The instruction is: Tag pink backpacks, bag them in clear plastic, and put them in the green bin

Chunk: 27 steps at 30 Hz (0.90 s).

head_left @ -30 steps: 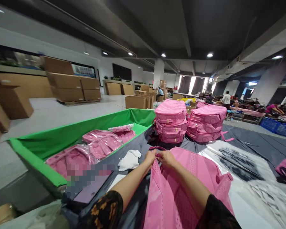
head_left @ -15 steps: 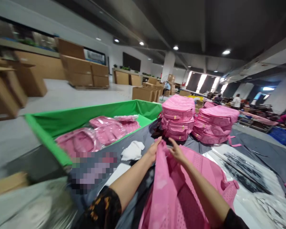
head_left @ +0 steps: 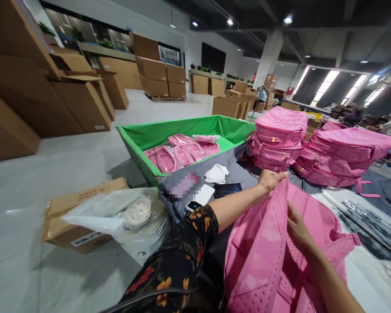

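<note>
Right hand [head_left: 299,228] now lower against pink backpack [head_left: 266,248], finger grip unclear; left hand [head_left: 270,181] pinching its raised edge

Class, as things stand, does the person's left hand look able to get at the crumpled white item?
Probably yes: the crumpled white item lies uncovered, and nothing appears to stand between it and the left hand. However, that hand is gripping the pink backpack, so it would likely need to let go first.

Cardboard cartons [head_left: 80,102] stand at upper left of the frame, and a dark panel [head_left: 213,58] is wall-mounted at upper centre.
</note>
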Motion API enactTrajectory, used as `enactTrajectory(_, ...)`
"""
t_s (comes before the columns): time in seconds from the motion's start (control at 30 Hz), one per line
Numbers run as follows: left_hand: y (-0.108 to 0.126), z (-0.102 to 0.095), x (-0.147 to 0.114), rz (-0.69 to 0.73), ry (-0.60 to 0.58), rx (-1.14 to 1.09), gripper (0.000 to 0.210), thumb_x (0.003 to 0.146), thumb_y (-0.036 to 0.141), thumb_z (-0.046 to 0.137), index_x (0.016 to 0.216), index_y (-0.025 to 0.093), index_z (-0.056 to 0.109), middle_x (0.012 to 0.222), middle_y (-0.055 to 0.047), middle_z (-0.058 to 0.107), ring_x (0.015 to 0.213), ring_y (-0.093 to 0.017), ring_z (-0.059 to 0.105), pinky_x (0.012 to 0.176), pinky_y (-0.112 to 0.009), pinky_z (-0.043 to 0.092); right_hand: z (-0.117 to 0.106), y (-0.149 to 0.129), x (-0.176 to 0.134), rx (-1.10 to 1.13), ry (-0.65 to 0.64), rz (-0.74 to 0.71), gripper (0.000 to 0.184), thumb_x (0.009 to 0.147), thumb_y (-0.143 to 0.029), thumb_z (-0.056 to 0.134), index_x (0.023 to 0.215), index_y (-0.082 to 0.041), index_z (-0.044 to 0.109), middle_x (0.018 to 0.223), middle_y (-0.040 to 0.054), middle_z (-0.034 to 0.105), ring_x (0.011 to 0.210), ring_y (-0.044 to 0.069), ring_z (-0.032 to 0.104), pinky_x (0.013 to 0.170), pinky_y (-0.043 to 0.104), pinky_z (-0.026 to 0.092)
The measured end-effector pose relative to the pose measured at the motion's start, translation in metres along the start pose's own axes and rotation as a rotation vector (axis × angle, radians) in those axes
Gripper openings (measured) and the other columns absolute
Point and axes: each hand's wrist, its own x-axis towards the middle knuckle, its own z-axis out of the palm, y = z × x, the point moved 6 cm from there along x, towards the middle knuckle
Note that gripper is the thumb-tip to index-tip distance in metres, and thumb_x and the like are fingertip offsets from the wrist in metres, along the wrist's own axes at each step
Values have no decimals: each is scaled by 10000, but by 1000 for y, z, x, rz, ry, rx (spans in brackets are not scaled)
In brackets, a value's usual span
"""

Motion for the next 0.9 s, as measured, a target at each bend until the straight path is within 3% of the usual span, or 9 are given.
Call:
enactTrajectory(0.1,3,18,22,12,-35,151,701,606,682,806,341,193,379,417,58,248,466,-78,278,521,-299,165,29,-4,-66,-41,-82,57,378,913,-535,588,1111,-223,666,849,91,715,861,302,693,744,439,604)
enactTrajectory(0.2,1,37,30,15,-107,298,647,646,562,836,334,183,414,400,54,252,485,-95,318,538,-297,181,49,-29,-129,-90,-272,157,288,959,-458,548,1108,-262,697,923,70,745,870,281,703,782,391,596)
enactTrajectory(0.33,-27,57,14,23,-192,481,487,800,409,720,426,183,505,460,21,375,561,-151,427,582,-293,263,33,-73,-163,-112,-410,201,193,957,-406,569,1006,-291,715,945,15,754,849,208,706,819,293,562)
enactTrajectory(0.43,-46,60,5,98,-200,618,324,898,338,572,618,179,607,682,-66,575,776,-238,560,703,-326,361,-38,-68,-149,-273,-126,297,245,962,-441,546,1041,-264,696,958,36,759,887,211,709,819,300,540)
enactTrajectory(0.53,-46,61,3,169,-255,739,272,866,367,617,667,182,628,807,-129,624,937,-332,595,813,-392,408,-131,-24,-138,-530,304,561,332,994,-468,462,1101,-211,643,812,49,736,771,214,706,757,315,514)
enactTrajectory(0.6,-33,63,0,261,-291,830,312,826,432,678,654,175,638,864,-165,628,1023,-395,580,885,-456,411,-174,12,-131,-657,472,801,365,1005,-478,441,1125,-180,614,763,52,717,694,211,690,746,325,494)
enactTrajectory(0.67,-13,71,-9,448,-314,966,370,853,492,654,696,157,670,944,-203,623,1082,-431,548,934,-518,392,-195,42,-114,-668,522,930,408,990,-512,466,1079,-144,618,656,45,678,591,210,658,690,325,480)
enactTrajectory(0.77,5,101,-34,768,-461,1107,288,932,383,569,884,135,707,1057,-218,625,1114,-402,529,983,-541,366,-200,61,-83,-641,542,931,331,940,-463,546,889,-144,620,564,31,625,523,200,617,614,301,452)
enactTrajectory(0.9,-9,152,-45,831,-776,976,266,887,156,587,1143,173,654,1182,-159,650,1141,-318,534,1012,-470,374,-189,38,-67,-708,637,715,172,902,-352,514,932,-188,556,810,48,687,731,188,653,711,279,461)
